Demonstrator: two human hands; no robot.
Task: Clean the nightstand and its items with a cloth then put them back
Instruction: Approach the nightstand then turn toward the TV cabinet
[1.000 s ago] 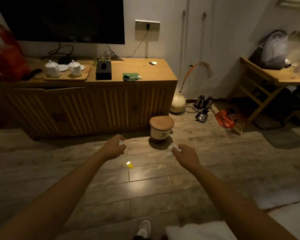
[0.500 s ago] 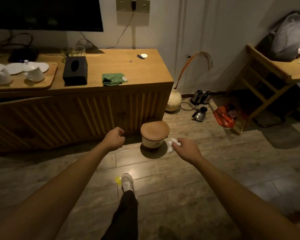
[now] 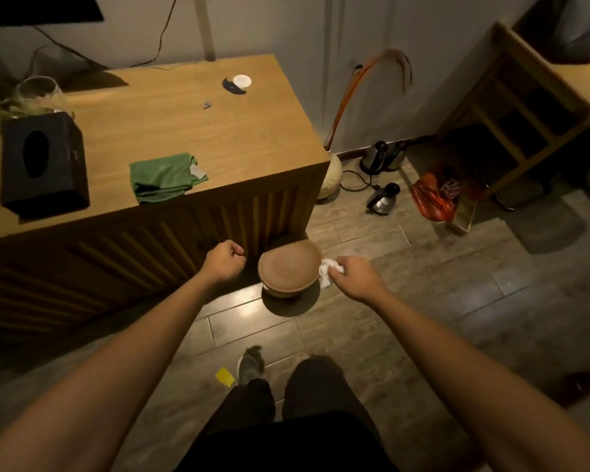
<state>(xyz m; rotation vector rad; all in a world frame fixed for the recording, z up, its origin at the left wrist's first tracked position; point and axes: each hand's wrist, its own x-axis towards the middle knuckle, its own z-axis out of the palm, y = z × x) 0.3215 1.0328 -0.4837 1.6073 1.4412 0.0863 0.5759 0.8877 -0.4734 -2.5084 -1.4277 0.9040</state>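
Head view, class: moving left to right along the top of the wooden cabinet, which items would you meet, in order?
On the wooden cabinet: black tissue box → green cloth → small grey scrap → small white round object.

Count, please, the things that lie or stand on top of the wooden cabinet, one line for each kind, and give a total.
Black rectangular tissue box: 1
Folded green cloth: 1
Clear glass vessel: 1
Small round white disc: 1
Tiny dark scrap, too small to identify: 1
Total: 5, all on the top of the wooden cabinet.
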